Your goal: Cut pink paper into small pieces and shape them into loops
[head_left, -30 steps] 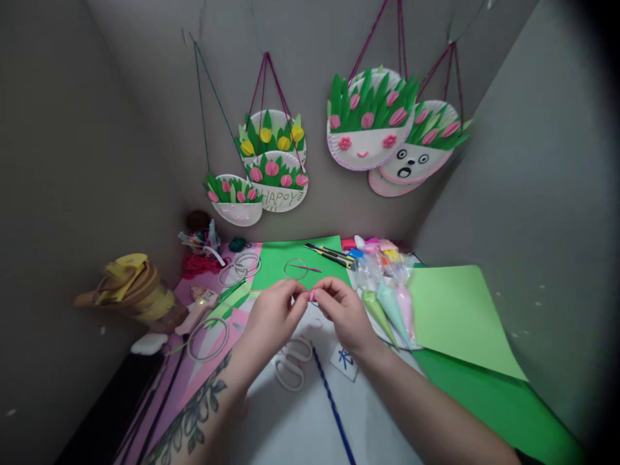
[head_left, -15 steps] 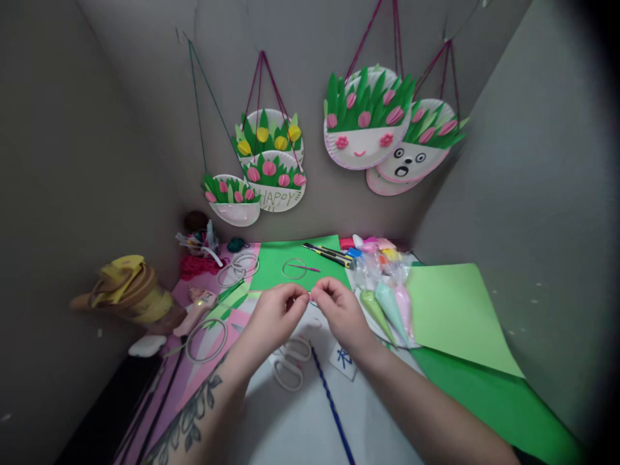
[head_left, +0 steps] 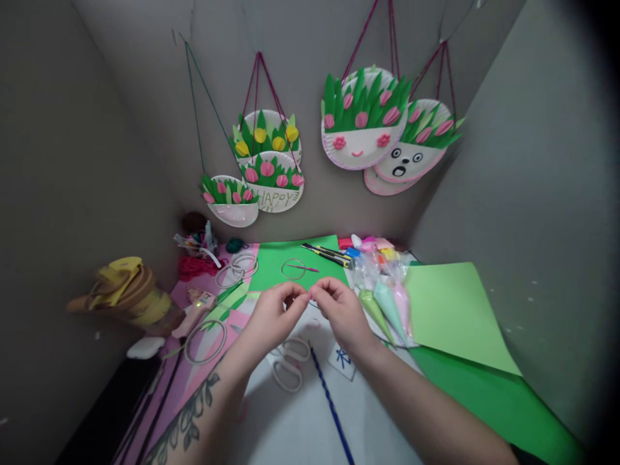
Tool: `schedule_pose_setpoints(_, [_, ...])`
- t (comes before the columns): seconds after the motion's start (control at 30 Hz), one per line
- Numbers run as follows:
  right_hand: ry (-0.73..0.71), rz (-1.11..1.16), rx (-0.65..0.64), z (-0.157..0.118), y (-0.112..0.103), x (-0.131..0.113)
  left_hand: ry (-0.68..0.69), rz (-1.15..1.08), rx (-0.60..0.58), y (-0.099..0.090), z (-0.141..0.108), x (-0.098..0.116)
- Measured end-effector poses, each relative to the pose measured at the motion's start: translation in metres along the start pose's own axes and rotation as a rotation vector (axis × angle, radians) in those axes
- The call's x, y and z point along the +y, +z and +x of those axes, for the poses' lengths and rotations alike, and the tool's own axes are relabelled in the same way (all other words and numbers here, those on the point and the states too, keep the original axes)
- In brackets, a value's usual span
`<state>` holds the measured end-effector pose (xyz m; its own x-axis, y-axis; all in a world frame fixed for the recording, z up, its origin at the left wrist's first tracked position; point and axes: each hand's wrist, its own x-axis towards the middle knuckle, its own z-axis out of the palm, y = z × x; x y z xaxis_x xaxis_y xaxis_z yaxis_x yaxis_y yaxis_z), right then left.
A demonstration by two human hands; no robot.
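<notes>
My left hand [head_left: 282, 309] and my right hand [head_left: 340, 311] meet at the fingertips above the white work surface [head_left: 310, 426]. Each has thumb and forefinger pinched together. A trace of pink shows between the tips, too small to name. Below the hands lie white-handled scissors [head_left: 287, 373], partly hidden by my left hand. A dark blue twisted stick [head_left: 330, 402] runs toward me beside them. Under my right wrist is a small white card with blue marks [head_left: 343, 360], partly covered.
Piping bags [head_left: 386, 310], light green paper [head_left: 460, 310] and cutter knives [head_left: 328, 254] lie at the right and back. At left are a glue gun [head_left: 196, 312], a metal ring [head_left: 187, 345] and a brown cup [head_left: 140, 294]. Decorated paper plates [head_left: 363, 143] hang on the wall.
The view has shifted very slightly, so things sit a little further left. Both hands keep the same pinch, fingertips together.
</notes>
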<state>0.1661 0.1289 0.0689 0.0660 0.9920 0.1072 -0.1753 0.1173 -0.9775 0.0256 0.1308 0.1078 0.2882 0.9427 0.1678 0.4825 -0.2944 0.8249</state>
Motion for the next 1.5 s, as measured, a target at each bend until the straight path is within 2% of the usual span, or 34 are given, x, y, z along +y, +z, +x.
schedule_pose_setpoints(0.27, [0.024, 0.150, -0.024, 0.000, 0.000, 0.000, -0.041, -0.057, 0.043, 0.000, 0.000, -0.001])
schedule_pose_setpoints(0.6, [0.040, 0.069, -0.001, 0.000, 0.002, -0.006, -0.028, -0.036, 0.047, -0.002, 0.000, 0.003])
schedule_pose_setpoints(0.9, [0.009, 0.024, 0.002, 0.000, -0.002, 0.002, -0.047, -0.050, 0.038, 0.001, 0.001, 0.000])
schedule_pose_setpoints(1.17, [0.071, 0.082, 0.043, 0.006, -0.001, 0.005, -0.153, -0.135, 0.025, 0.002, 0.007, -0.014])
schedule_pose_setpoints(1.33, [0.091, -0.008, -0.018, 0.012, -0.004, 0.010, -0.198, -0.211, -0.016, 0.004, 0.011, -0.021])
schedule_pose_setpoints(1.5, [0.080, -0.115, -0.030, 0.016, -0.009, 0.018, -0.186, -0.176, -0.074, 0.009, 0.012, -0.026])
